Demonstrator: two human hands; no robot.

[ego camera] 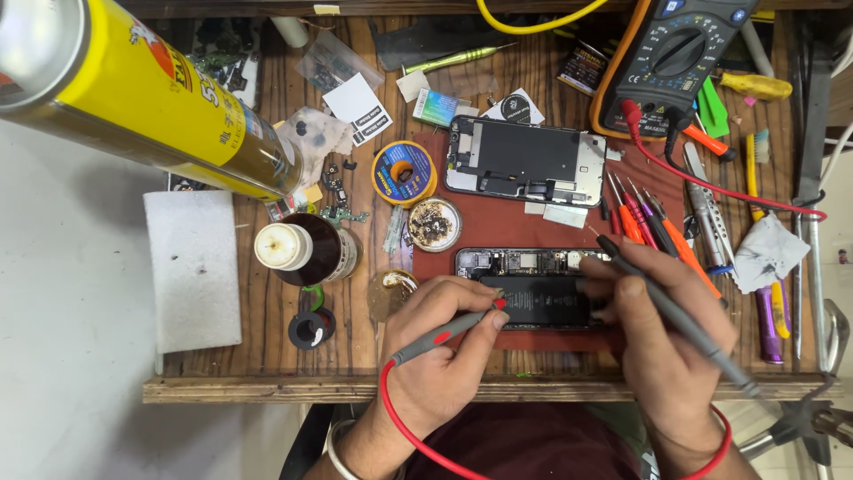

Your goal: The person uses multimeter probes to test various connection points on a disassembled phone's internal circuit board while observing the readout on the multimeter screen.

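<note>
Opened phone (533, 289) on the red mat (498, 227), below the detached screen panel (526, 160): left hand (440, 356) pinches red probe (449, 331), right hand (657, 338) grips black probe (675, 316); phone looks light, rigid, fragile inside—hold by its edges.

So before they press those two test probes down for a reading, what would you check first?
1. Left hand holds the red-tipped probe steadily: ok, pinched between the fingers.
2. Right hand holds the black probe: ok, gripped like a pen.
3. Both tips rest on the opened phone: red tip at the lower left edge of the battery looks ok; black tip cannot tell, the fingers hide it.
4. Leads plugged into the multimeter: red plug ok; black cannot tell.
5. Dial set to the right range: cannot tell.
6. Phone lies flat on the red mat: ok.
</note>
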